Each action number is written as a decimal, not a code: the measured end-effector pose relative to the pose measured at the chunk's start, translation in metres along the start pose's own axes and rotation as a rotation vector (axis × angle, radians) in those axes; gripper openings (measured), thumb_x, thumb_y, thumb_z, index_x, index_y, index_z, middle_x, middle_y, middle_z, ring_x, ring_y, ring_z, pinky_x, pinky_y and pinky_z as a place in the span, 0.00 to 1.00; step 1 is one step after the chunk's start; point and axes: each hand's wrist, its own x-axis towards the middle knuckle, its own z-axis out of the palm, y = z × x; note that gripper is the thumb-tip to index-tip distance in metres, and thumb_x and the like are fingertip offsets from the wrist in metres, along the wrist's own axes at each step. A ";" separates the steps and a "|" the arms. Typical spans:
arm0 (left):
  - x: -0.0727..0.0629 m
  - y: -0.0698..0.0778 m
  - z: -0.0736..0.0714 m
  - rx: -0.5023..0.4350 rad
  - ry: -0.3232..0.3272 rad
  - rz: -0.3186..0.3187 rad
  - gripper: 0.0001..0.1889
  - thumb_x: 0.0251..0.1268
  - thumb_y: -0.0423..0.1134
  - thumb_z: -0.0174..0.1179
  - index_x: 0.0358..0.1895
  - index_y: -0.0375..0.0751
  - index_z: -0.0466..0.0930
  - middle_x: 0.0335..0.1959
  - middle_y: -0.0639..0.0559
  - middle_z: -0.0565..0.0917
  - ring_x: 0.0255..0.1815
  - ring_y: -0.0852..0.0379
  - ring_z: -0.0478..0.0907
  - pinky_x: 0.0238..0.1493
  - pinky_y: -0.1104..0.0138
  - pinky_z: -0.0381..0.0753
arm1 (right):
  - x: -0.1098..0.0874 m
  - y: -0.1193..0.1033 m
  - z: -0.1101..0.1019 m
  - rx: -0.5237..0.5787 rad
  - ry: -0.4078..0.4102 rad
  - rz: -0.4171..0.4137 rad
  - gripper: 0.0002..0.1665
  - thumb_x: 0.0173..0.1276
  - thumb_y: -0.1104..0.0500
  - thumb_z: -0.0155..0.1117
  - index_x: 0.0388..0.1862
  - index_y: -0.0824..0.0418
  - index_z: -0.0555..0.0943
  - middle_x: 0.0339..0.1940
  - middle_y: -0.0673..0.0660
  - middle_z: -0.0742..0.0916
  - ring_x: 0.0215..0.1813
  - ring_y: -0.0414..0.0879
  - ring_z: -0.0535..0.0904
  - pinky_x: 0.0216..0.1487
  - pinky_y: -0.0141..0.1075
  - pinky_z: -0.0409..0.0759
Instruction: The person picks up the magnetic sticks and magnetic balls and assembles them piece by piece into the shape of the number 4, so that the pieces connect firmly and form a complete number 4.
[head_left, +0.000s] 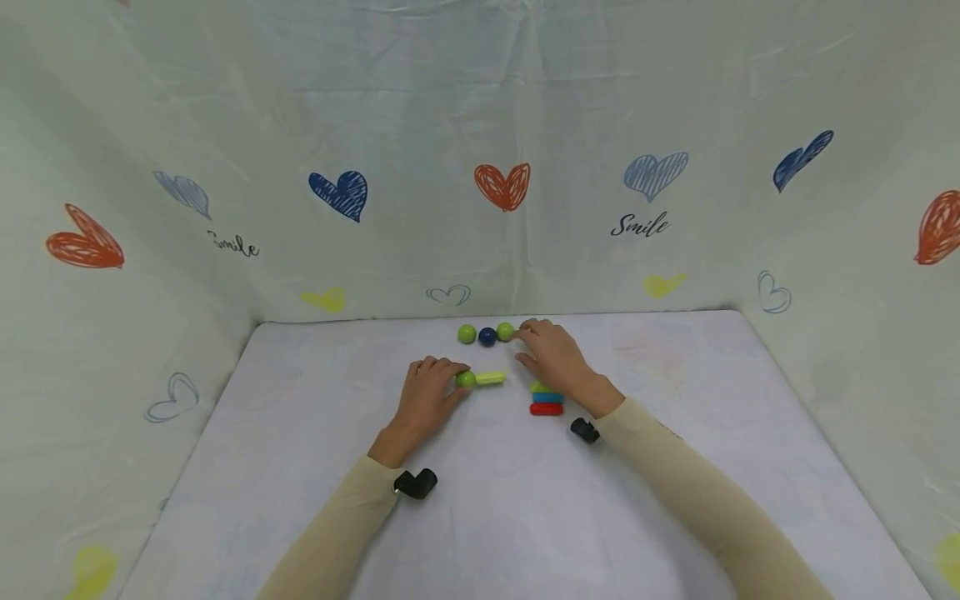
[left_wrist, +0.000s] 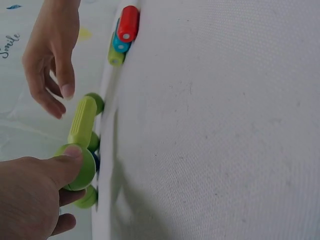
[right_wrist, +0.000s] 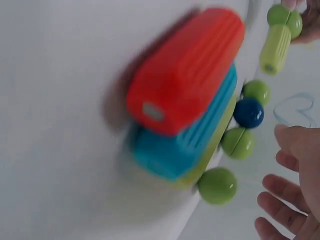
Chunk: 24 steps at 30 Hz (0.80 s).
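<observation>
My left hand (head_left: 429, 393) pinches a green ball (left_wrist: 82, 172) between thumb and fingers. From that ball a yellow-green ribbed rod (head_left: 491, 378) sticks out to the right, its far end free. My right hand (head_left: 555, 354) reaches over the back of the table with loosely bent, parted fingers and nothing between them. Its fingertips are close to a green ball (head_left: 506, 332) at the right of the back row. Beside that sit a navy ball (head_left: 487, 337) and another green ball (head_left: 467, 333). One more green ball (right_wrist: 217, 185) shows in the right wrist view.
Below my right hand lie a red rod (head_left: 546, 409), a blue rod (head_left: 547, 397) and a yellow-green rod (head_left: 539, 387), side by side. The white table (head_left: 300, 500) ends at a back curtain (head_left: 405, 258) printed with hearts.
</observation>
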 end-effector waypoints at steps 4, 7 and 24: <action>0.000 0.000 -0.001 -0.005 0.002 -0.008 0.19 0.69 0.44 0.73 0.60 0.47 0.87 0.53 0.51 0.89 0.57 0.49 0.78 0.69 0.48 0.71 | 0.004 0.013 -0.002 -0.050 -0.054 0.075 0.28 0.75 0.55 0.72 0.71 0.63 0.80 0.69 0.63 0.81 0.71 0.59 0.77 0.70 0.54 0.77; 0.000 0.001 -0.001 0.000 0.007 -0.011 0.19 0.69 0.45 0.73 0.60 0.47 0.87 0.53 0.51 0.89 0.57 0.48 0.78 0.69 0.48 0.71 | 0.005 0.020 0.000 -0.071 -0.079 0.103 0.29 0.75 0.56 0.72 0.72 0.62 0.79 0.70 0.64 0.81 0.71 0.60 0.77 0.70 0.55 0.77; -0.004 0.000 -0.001 0.008 0.016 -0.035 0.19 0.68 0.45 0.74 0.59 0.46 0.87 0.52 0.50 0.89 0.56 0.48 0.79 0.68 0.48 0.72 | 0.007 0.021 0.008 -0.071 -0.073 0.101 0.21 0.71 0.61 0.76 0.62 0.61 0.87 0.52 0.59 0.89 0.54 0.56 0.84 0.58 0.49 0.85</action>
